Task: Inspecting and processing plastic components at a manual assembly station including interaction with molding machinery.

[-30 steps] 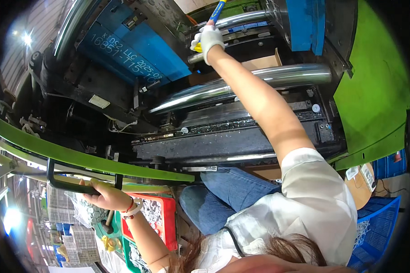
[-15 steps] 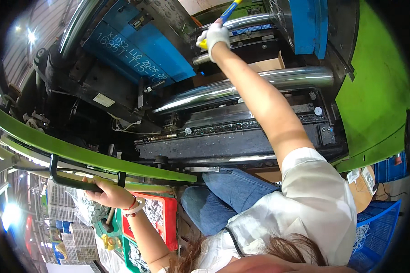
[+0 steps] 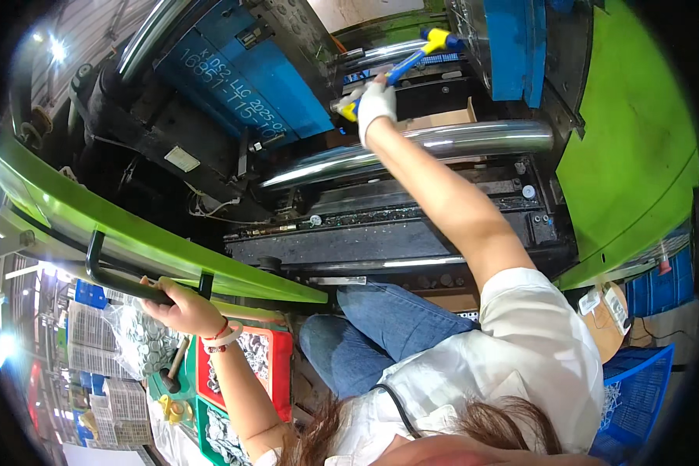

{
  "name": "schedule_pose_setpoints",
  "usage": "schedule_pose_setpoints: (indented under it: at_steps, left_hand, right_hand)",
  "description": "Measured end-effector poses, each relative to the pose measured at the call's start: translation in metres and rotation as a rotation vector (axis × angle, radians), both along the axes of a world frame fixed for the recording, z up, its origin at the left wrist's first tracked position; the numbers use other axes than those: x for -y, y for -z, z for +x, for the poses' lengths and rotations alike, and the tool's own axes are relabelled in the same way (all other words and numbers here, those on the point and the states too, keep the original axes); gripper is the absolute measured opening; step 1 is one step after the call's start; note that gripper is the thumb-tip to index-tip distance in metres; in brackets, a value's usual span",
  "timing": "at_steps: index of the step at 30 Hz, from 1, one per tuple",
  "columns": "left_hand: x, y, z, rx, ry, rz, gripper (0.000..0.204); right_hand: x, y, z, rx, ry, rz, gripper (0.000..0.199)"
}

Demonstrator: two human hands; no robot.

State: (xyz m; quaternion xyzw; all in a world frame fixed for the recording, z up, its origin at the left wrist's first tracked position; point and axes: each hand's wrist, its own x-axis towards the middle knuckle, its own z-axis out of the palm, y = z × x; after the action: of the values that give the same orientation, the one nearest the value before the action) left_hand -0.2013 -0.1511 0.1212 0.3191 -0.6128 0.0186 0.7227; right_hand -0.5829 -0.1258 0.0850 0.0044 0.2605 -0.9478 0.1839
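In my white-gloved right hand is a blue-and-yellow tool with a yellow head; its exact kind is unclear. The hand is closed around the handle, inside the machine's opening, between a blue mould block on the left and another blue block on the right. Below my right forearm runs a shiny steel tie bar. My bare left hand is wrapped round a black handle fixed to the green machine door.
A dark machine bed littered with small bits lies under the bars. At lower left are a red crate and a green crate of small grey parts, plus a mallet. A blue basket stands lower right, near a green panel.
My right hand has come down toward me, and the tool's yellow head has entered view at its upper right. My left hand still holds the handle. The whole view has shifted slightly.
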Motion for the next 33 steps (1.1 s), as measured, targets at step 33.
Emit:
schedule_pose_setpoints:
  at_steps: [33]
  left_hand:
    - [0.001, 0.001, 0.000, 0.000, 0.035, 0.003, 0.030]
  right_hand:
    - [0.020, -0.015, -0.005, -0.157, -0.233, 0.102, 0.037]
